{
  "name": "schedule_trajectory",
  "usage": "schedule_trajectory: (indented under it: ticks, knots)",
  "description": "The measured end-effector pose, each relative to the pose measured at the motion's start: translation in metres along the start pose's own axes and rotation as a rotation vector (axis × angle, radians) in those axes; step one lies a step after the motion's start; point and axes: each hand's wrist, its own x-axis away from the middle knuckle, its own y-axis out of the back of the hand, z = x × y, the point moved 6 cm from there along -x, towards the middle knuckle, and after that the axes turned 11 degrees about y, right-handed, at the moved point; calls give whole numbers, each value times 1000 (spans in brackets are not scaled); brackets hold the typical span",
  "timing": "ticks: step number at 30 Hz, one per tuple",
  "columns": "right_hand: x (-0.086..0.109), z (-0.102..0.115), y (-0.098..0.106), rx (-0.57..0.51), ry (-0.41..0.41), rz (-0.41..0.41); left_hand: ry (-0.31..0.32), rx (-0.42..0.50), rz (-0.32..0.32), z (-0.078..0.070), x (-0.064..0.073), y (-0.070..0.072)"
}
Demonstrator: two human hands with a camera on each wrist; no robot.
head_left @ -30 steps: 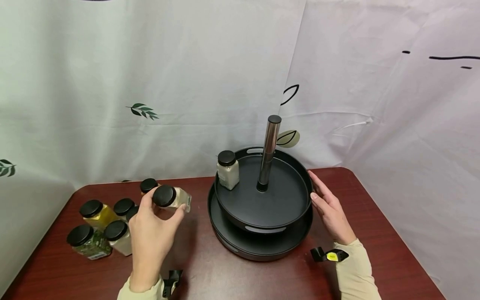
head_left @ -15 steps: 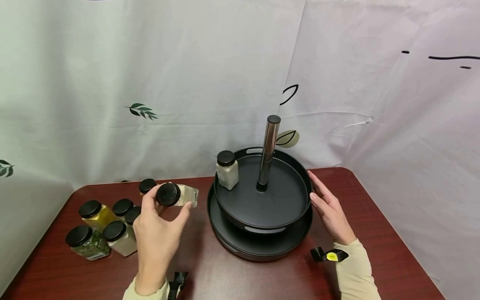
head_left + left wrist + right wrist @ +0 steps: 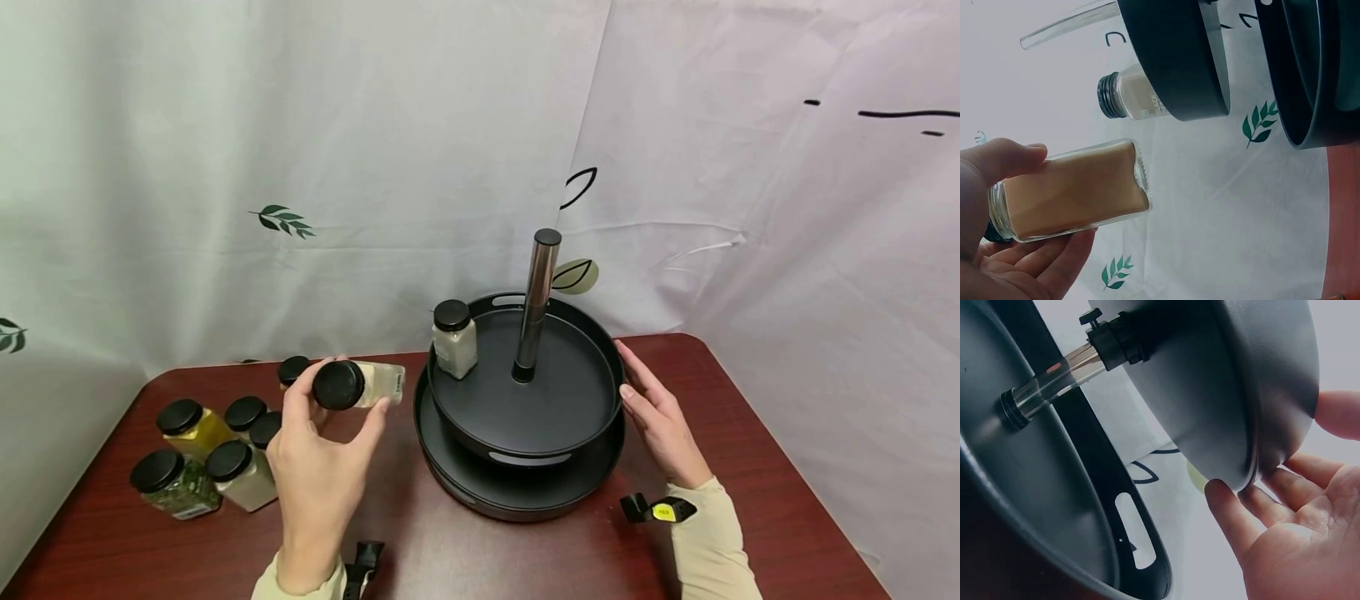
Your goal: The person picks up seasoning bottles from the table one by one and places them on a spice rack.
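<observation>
My left hand holds a square glass spice jar tilted on its side above the table, its black lid toward the hand. Pale tan powder fills much of this jar in the left wrist view, with the thumb along one side and fingers beneath. To its right stands a two-tier black round rack with an upper tray, a lower tray and a metal post. A similar pale jar stands upright at the upper tray's left rim. Fingers of my right hand touch that tray's outer right wall.
Several black-lidded jars stand at the left of the table, among them a yellow one, a green-herb one and a pale one. A white printed cloth hangs behind.
My left hand has moved slightly right with the spice jar, and the jar now lies nearer to level. The right hand and the rack have stayed in place.
</observation>
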Motion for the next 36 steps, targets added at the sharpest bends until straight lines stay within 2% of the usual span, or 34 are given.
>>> schedule_trajectory:
  ticks: [6,10,14,17,27,36]
  knots:
    - [0,0,1,16,-5,2,-35,59,27,-9,3,-4]
    - [0,0,1,13,-3,4,-81,122,15,-15,4,-8]
    - [0,0,1,8,3,9,-95,178,18,-18,5,-12]
    - [0,0,1,5,4,14,-98,191,34,-20,7,-15]
    - [0,-1,1,-9,3,20,-171,187,79,-27,12,-30]
    - [0,-1,1,-8,9,28,-175,216,144,-27,16,-45]
